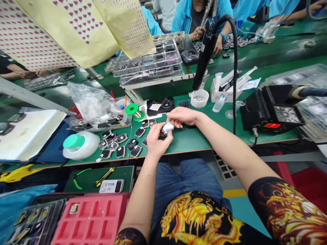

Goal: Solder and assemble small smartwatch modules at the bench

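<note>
My left hand (156, 139) is closed round a small silvery casing (168, 127), held just above the green bench (189, 139) near its front edge. My right hand (182, 116) hovers right over the casing with its fingers curled and pinched at its top edge; what the fingertips grip, if anything, is too small to see. Several dark oval parts (120, 144) lie in rows on the bench just left of my left hand. A green solder spool (132, 109) stands behind them.
A white bottle with a green cap (79, 144) lies at the left. A black hanging tool (204, 54) dangles over a white cup (199, 98). A black heater station (270, 109) sits at the right. A red tray (92, 219) lies below. A person in blue works opposite.
</note>
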A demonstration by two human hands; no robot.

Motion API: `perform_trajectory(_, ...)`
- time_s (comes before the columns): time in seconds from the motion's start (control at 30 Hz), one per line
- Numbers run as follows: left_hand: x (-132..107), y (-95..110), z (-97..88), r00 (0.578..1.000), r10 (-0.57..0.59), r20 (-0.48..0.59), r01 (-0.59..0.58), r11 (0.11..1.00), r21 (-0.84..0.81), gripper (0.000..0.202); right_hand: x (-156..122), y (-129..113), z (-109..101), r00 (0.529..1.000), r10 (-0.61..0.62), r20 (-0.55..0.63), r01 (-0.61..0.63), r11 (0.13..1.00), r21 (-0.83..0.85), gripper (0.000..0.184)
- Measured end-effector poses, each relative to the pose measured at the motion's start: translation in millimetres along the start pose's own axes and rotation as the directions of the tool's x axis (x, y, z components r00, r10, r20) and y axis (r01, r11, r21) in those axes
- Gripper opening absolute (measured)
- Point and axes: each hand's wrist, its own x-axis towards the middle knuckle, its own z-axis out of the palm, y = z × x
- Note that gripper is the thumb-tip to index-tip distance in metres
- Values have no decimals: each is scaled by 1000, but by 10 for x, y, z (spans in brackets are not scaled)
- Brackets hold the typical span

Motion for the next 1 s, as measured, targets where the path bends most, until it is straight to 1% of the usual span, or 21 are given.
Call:
perform_trajectory(0.13, -12, -7, 3, 999, 21, -39, -20, 999, 29, 30, 6, 12, 13, 1000, -2, 22, 2, 1000, -15, 64)
perform_trajectory(0.27, -15, -19, 6, 998, 24, -56, -23, 1000, 20, 32, -2, 12, 7, 1000, 12, 13, -11, 999, -49, 63)
perform_trajectory(0.33, -17, -26, 9, 998, 27, -61, -26, 1000, 14, 33, -37, -17, -25, 1000, 14, -18, -16, 990, -140, 61)
perform_trajectory(0.37, -18, -29, 11, 998, 26, -62, -25, 1000, 16, 33, -65, -42, -49, 999, 8, -43, -17, 976, -219, 57)
perform_trajectory(0.43, -20, -32, 15, 998, 18, -56, -16, 1000, 25, 32, -140, -113, -109, 996, -22, -84, -16, 904, -427, 46)
perform_trajectory(0.5, -21, -32, 16, 999, 8, -52, -6, 999, 32, 31, -226, -202, -163, 995, -47, -87, -16, 790, -613, 33)
perform_trajectory(0.57, -23, -31, 13, 999, 4, -53, -3, 1000, 27, 32, -306, -286, -192, 997, -32, -63, -23, 691, -722, 25)
perform_trajectory(0.67, -29, -34, 4, 998, 15, -57, -15, 1000, 16, 33, -386, -370, -180, 998, 51, -23, -48, 581, -813, 23)
perform_trajectory(0.77, -35, -40, -2, 997, 35, -64, -34, 999, 13, 33, -411, -389, -136, 993, 121, 7, -52, 475, -878, 21)
perform_trajectory(0.87, -35, -41, -5, 997, 31, -67, -30, 1000, 9, 33, -397, -362, -103, 989, 147, 17, -49, 430, -901, 19)
perform_trajectory(1.0, -27, -31, -4, 997, 14, -75, -13, 1000, 22, 32, -367, -297, -99, 989, 144, 22, -39, 409, -912, 18)
